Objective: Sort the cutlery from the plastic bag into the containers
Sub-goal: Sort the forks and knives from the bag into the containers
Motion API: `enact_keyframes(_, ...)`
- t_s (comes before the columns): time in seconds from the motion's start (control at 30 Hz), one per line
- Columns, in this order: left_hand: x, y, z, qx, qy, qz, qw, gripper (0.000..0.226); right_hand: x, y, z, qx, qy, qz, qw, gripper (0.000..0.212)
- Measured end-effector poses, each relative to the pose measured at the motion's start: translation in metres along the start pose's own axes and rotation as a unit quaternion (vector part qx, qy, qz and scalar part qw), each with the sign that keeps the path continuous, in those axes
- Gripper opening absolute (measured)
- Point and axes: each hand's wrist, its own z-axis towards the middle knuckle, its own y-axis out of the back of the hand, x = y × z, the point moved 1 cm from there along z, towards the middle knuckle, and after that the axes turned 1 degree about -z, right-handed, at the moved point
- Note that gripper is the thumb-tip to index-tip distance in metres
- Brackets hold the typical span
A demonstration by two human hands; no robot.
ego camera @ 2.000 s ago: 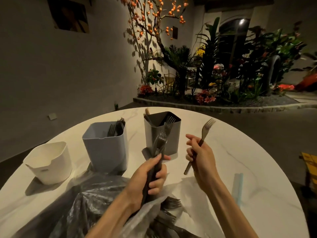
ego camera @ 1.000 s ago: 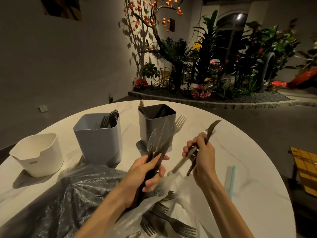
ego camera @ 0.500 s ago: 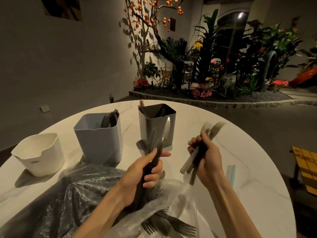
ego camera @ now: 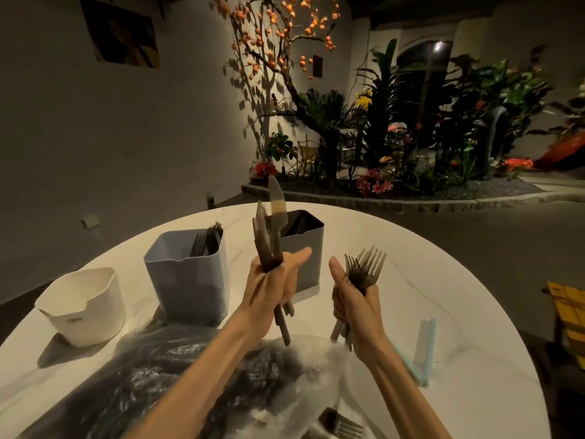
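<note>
My left hand [ego camera: 274, 285] grips a bundle of knives [ego camera: 270, 229], blades up, in front of the dark grey container [ego camera: 305, 245]. My right hand [ego camera: 354, 304] grips a bunch of forks [ego camera: 365, 266], tines up, to the right of that container. The light blue container [ego camera: 186, 280] holds several forks at its back corner. The white container [ego camera: 84, 307] stands at the far left; its inside is not visible. The crumpled plastic bag [ego camera: 196, 384] lies under my forearms, with a fork [ego camera: 340, 424] showing at its near edge.
The round white marble table [ego camera: 443, 296] ends in a curved edge on the right and far side. A pale blue strip [ego camera: 425, 350] lies on it right of my right arm. A planter bed with plants stands beyond the table.
Both hands have risen and drawn apart, holding their bundles upright. The knives in my left hand now stand higher, and the forks in my right hand point tines up.
</note>
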Motion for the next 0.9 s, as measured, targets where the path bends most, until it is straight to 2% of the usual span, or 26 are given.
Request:
enact_keyframes(0.13,0.020,-0.012,0.007,-0.032,0.018,0.030,0.999,0.049,-0.007,0.000,-0.002,0.021,-0.020,-0.016,0.999,0.046)
enact_keyframes(0.23,0.051,-0.012,0.003,-0.030,0.104,0.019,0.994,0.040,-0.009,-0.002,-0.001,0.020,-0.051,-0.018,0.998,0.042)
enact_keyframes(0.33,0.065,-0.011,0.001,-0.031,0.150,0.007,0.988,0.028,-0.011,-0.003,0.002,0.035,-0.037,-0.035,0.998,0.033)
enact_keyframes(0.43,0.068,-0.011,-0.002,-0.007,0.169,0.001,0.986,0.036,-0.011,-0.002,0.000,0.045,-0.014,-0.051,0.998,0.017)
enact_keyframes(0.57,0.070,-0.010,-0.008,-0.002,0.179,0.026,0.983,0.034,-0.014,-0.002,0.001,0.033,-0.015,-0.047,0.998,0.022)
enact_keyframes(0.73,0.067,-0.010,-0.008,0.029,0.131,0.015,0.991,0.031,-0.013,-0.001,0.001,0.029,-0.013,-0.034,0.999,0.030)
enact_keyframes(0.9,0.069,-0.010,-0.007,0.048,0.134,-0.001,0.990,0.042,-0.012,0.001,0.001,0.085,0.030,-0.046,0.995,0.044)
